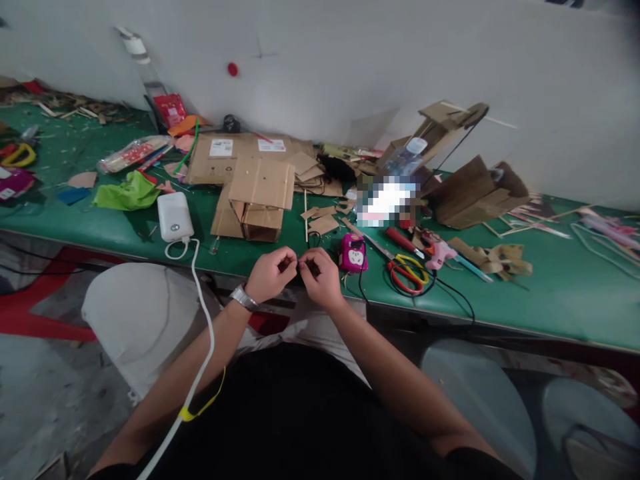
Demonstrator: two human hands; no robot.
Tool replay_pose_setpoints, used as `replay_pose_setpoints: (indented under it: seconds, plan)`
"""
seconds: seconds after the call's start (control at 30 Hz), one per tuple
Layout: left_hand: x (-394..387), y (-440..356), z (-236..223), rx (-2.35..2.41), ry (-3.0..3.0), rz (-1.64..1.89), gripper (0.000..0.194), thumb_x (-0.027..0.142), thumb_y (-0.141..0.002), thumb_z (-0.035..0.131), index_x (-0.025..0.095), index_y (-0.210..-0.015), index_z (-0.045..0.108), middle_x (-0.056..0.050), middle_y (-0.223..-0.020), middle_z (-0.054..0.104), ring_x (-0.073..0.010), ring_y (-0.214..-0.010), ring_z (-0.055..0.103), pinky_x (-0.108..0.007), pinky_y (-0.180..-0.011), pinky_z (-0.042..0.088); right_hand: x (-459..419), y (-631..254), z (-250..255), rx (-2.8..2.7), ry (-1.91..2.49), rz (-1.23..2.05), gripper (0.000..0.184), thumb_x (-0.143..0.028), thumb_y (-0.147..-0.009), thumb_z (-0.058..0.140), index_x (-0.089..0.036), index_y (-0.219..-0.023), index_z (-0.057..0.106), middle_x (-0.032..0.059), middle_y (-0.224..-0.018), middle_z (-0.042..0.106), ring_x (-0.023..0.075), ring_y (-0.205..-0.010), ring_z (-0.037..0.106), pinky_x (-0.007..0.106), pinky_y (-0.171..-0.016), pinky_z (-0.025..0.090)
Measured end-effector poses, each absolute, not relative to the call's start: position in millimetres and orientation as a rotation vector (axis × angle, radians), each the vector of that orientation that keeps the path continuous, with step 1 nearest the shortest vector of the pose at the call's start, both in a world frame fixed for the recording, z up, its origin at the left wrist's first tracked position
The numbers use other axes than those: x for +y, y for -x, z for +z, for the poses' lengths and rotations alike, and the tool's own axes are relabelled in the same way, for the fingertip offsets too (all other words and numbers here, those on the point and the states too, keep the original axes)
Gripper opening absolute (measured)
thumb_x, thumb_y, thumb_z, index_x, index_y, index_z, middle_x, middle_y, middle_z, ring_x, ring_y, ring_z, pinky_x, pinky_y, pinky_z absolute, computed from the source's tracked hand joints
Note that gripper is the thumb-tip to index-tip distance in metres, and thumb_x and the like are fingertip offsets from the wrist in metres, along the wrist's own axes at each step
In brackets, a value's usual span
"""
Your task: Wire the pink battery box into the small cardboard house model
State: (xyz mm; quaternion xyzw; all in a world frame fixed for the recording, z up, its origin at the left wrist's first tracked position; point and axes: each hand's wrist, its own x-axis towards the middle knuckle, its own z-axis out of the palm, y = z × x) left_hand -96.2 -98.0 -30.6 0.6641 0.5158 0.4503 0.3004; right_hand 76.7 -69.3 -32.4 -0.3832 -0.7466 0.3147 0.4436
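Note:
My left hand [273,275], with a metal watch [243,297] on its wrist, is closed in a pinch at the front edge of the table. Beside it, fingertips almost touching, my right hand [323,277] is pinched too. Something small and dark may lie between the fingertips, too tiny to name. Just right of my right hand sits a magenta socket block [353,253] with a black cord. Behind my hands stands a folded cardboard box structure [263,193], and small cardboard pieces [323,223] lie to its right.
The green table [560,287] also bears a white power bank [175,217] with its cable, scissors [407,273], a pink glue gun [440,255], a red-handled screwdriver [403,241] and a tall cardboard construction [480,193]. A plastic bottle [407,157] stands behind a blurred patch. Grey stools [480,400] are below.

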Motion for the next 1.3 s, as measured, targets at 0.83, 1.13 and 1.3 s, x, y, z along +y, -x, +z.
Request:
replay_pose_setpoints:
  seconds: [0.83, 1.13, 1.3]
  plan:
    - [-98.1, 96.3, -31.2, 1.360, -1.758, 1.197, 0.009, 0.028, -0.094, 0.061, 0.020, -0.089, 0.061, 0.001, -0.076, 0.062, -0.0142, -0.069, 0.055, -0.026, -0.065, 0.041, -68.6, -77.3, -33.4, -1.849, 0.931, 0.802, 0.010, -0.018, -0.094, 0.061, -0.022, -0.091, 0.070, 0.0055, -0.091, 0.070, 0.0196, -0.080, 0.064, 0.033, -0.069, 0.050]
    - [-97.7, 97.1, -31.2, 1.362, -1.785, 1.179, 0.006, 0.024, -0.092, 0.061, 0.020, -0.087, 0.061, 0.002, -0.074, 0.061, -0.0134, -0.067, 0.054, -0.027, -0.065, 0.039, -67.5, -76.9, -32.5, -1.815, 0.952, 0.802, 0.011, -0.020, -0.095, 0.059, -0.021, -0.086, 0.066, 0.0038, -0.086, 0.067, 0.0181, -0.078, 0.061, 0.032, -0.069, 0.047]
    - [-97.8, 97.1, -30.7, 1.365, -1.780, 1.189, 0.008, 0.024, -0.093, 0.060, 0.020, -0.087, 0.060, 0.002, -0.073, 0.060, -0.0134, -0.067, 0.053, -0.026, -0.065, 0.040, -67.0, -76.8, -33.3, -1.791, 1.012, 0.824, 0.011, -0.023, -0.097, 0.057, -0.021, -0.088, 0.063, 0.0029, -0.085, 0.064, 0.0164, -0.074, 0.058, 0.030, -0.068, 0.045]
